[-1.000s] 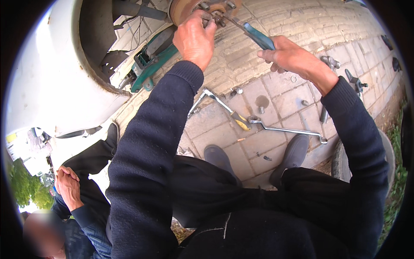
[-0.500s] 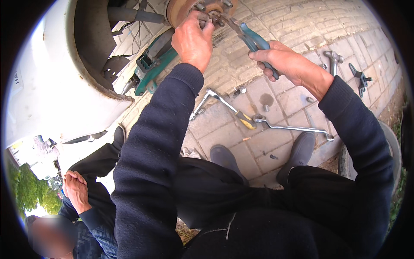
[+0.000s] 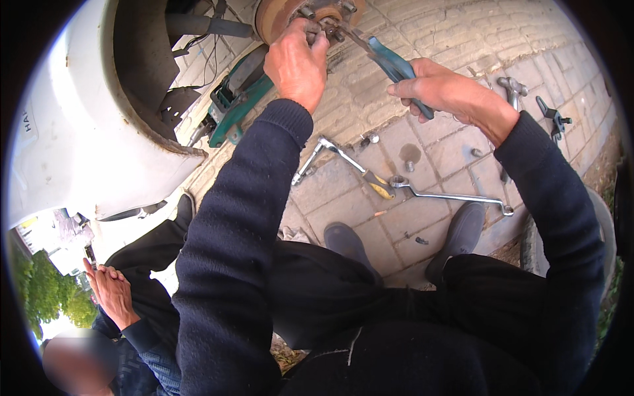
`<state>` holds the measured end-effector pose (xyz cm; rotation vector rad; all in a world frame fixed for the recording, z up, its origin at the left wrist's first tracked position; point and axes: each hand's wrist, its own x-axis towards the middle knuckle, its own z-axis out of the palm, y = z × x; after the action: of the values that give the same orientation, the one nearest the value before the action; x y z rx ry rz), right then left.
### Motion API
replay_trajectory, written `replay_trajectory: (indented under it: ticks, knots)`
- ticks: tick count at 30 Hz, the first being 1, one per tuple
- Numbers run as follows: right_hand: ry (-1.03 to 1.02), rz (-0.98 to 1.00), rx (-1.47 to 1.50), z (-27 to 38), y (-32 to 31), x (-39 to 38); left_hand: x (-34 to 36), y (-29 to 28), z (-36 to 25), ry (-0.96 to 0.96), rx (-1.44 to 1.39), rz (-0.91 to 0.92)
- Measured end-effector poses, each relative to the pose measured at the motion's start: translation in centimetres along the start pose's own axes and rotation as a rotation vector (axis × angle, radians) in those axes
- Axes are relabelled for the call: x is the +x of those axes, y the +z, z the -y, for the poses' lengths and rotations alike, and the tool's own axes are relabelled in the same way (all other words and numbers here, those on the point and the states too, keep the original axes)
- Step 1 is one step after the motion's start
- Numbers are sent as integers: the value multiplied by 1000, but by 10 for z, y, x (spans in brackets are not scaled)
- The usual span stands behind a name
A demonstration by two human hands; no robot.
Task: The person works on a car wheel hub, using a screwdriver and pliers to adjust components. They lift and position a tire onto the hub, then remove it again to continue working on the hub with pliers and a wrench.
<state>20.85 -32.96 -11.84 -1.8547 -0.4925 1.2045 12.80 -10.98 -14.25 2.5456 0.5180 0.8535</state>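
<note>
A rusty wheel hub (image 3: 274, 20) with studs stands at the top of the view. My left hand (image 3: 296, 66) is at its lower face, fingers bent and pressed together beside the hub's centre; what they pinch is hidden. My right hand (image 3: 449, 92) is closed round blue-green handled pliers (image 3: 391, 61). The pliers' narrow jaws reach to the middle of the hub, close to my left fingertips. Whether the jaws grip a part there is too small to tell.
Below lie a ratchet wrench (image 3: 347, 158), a ring spanner (image 3: 456, 195), loose nuts (image 3: 409, 166), a hammer (image 3: 512, 89) and a black puller-like tool (image 3: 553, 119). A green jack (image 3: 234, 115) stands by the white vehicle body (image 3: 72, 132). Another person's hands (image 3: 112, 294) are at lower left.
The pliers' handles have come closer together, and my right hand has shifted slightly right. My left hand stays at the hub. The other person's fingers have straightened.
</note>
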Motion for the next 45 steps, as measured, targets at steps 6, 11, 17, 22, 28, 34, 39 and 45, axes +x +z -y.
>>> replay_trajectory:
  ticks: [6, 11, 17, 22, 28, 34, 39, 45]
  knots:
    - [49, -26, 116, -8, 12, 6, 0, 2, 2, -2, -15, -6]
    - [76, 117, 309, -5, 1, 5, 0, 1, 0, -26, -1, 13]
    - [-1, 99, 43, -2, -16, 0, 0, 1, 2, 2, 44, 7]
    - [-4, 114, 59, 4, -14, -3, 2, 4, 6, -9, 2, 19]
    - [17, 90, 182, 3, 3, 3, 1, 5, 7, -73, -85, 57]
    - [27, -52, 100, 0, 13, 3, 1, 6, 4, -37, -26, -12]
    - [19, -13, 155, 8, 8, -5, 4, 2, 3, -97, -70, 57]
    - [20, -10, 44, 13, -3, -5, 3, 2, 3, -102, -104, 63]
